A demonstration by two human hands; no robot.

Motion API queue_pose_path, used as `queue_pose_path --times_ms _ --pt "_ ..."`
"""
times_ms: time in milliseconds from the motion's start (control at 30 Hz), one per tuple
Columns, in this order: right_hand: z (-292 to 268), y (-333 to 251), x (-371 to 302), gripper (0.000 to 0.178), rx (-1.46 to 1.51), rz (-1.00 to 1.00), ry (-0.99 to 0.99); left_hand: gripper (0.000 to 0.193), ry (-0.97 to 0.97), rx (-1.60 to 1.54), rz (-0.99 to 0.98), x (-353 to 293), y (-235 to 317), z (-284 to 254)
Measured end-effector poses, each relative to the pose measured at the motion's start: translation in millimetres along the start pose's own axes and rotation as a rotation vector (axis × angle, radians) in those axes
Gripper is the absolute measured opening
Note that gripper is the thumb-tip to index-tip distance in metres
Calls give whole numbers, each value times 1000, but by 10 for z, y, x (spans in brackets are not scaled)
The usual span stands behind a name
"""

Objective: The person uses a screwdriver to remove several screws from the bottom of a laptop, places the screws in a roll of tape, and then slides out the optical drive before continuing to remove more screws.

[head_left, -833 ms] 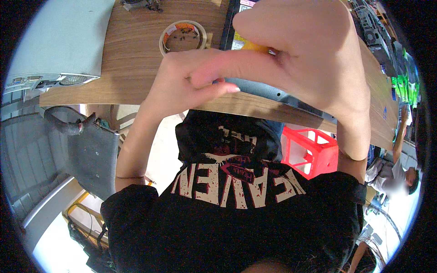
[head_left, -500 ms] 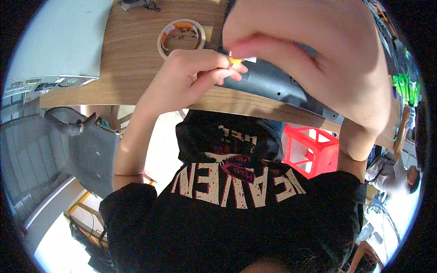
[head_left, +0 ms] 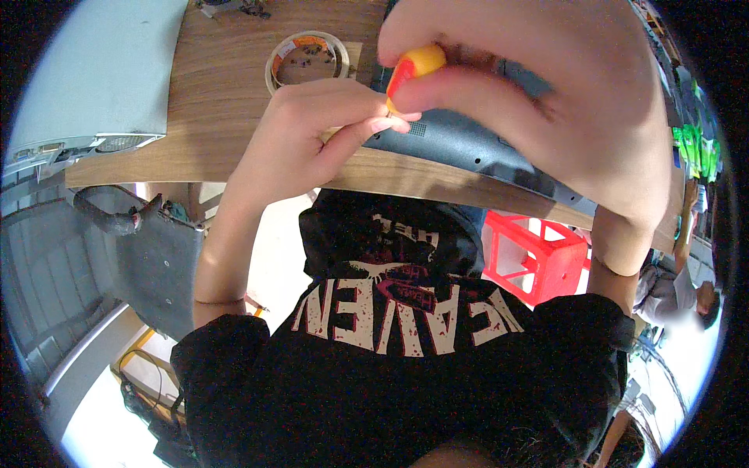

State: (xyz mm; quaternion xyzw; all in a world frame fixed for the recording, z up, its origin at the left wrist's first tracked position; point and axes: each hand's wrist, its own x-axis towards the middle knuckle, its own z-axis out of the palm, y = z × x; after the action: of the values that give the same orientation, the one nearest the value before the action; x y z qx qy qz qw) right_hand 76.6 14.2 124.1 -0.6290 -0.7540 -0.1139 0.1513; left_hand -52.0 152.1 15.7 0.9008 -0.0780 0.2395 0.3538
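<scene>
A screwdriver (head_left: 424, 61) with a yellow and red handle stands slanted above the dark laptop-like casing (head_left: 460, 148), which lies flat at the table's edge. My right hand (head_left: 546, 86) is closed round the handle, very near the camera, and covers much of the casing. At the screwdriver's lower end, my left hand (head_left: 308, 129) pinches the thin shaft between thumb and fingers. Those fingertips hide the tip, so I cannot tell whether a small part is held there. Left of the casing lies a tape roll (head_left: 271, 72) with several small dark screw-like bits (head_left: 310, 54) inside its ring.
The wooden table (head_left: 211, 125) ends just in front of my body. A pale metal case (head_left: 94, 62) stands on its left. Below the edge are a red plastic stool (head_left: 550, 261) and a grey chair (head_left: 148, 265). Another person (head_left: 667, 296) is at the far right.
The screwdriver's handle has come into clear view between the right thumb and fingers, where only a bit of yellow showed. My left hand has shifted slightly left and stays pinched.
</scene>
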Motion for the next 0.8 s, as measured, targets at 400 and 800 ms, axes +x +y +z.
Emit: queue_pose_path --times_ms 400,800 --pt "37 32 -16 28 67 4 -19 16 51 -31 -60 0 27 14" --pt "72 75 5 26 127 -1 -75 14 163 -147 -93 -7 29 81"
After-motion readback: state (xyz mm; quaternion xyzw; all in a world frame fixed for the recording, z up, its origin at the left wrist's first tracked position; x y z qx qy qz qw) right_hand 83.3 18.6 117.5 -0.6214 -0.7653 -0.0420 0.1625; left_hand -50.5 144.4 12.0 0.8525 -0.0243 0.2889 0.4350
